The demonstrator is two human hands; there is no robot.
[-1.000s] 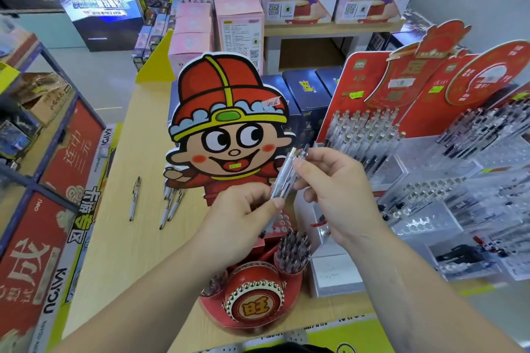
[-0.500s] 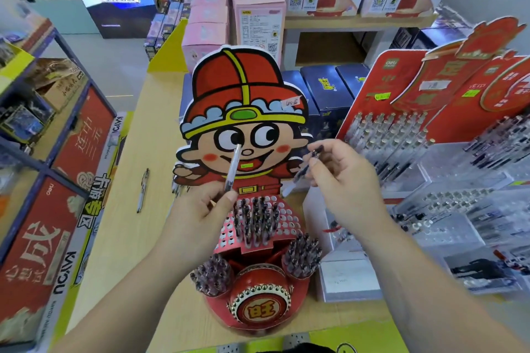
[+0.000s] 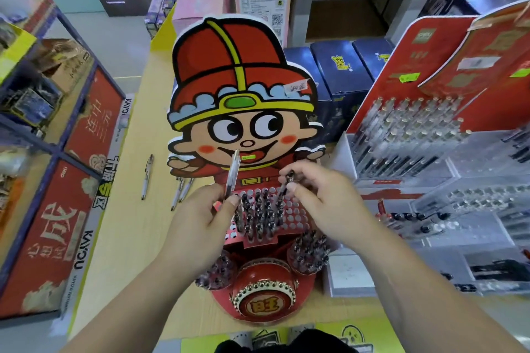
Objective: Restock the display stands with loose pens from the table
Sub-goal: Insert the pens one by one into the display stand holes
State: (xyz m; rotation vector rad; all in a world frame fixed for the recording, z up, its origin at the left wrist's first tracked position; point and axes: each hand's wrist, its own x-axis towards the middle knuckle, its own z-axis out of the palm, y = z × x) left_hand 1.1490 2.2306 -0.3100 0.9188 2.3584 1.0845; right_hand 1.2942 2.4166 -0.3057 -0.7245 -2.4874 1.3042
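- The left hand (image 3: 200,218) pinches a clear pen (image 3: 233,172) between thumb and forefinger. It holds the pen almost upright, with its lower end just above the left side of the perforated rack (image 3: 296,216) on the cartoon display stand (image 3: 241,89).
- The right hand (image 3: 324,203) grips a dark pen (image 3: 286,185) in its fingertips. The pen is tilted, with its tip pointing down at the upper right part of the same rack. I cannot tell whether the tip is already in a hole.
- Dark pens stand close together in the rack's middle columns, and empty holes show on both sides of them. Two round cups (image 3: 308,255) at the front of the stand are packed with pens.
- Loose pens (image 3: 147,176) lie on the counter (image 3: 134,241) to the left of the stand. One lies apart, and a few lie just beside the stand's edge.
- The step in hand looks like seating two pens at once, one from each hand, in free holes of the rack.
- Next, each tip needs lining up over an empty hole. The pen then goes straight down until it stands alone, and the fingers let go without nudging its neighbours.
- With both hands free, the counter pens on the left would be the likely next pick.
- A clear acrylic stand (image 3: 415,137) on the right holds rows of pens, and some of its compartments look part filled.
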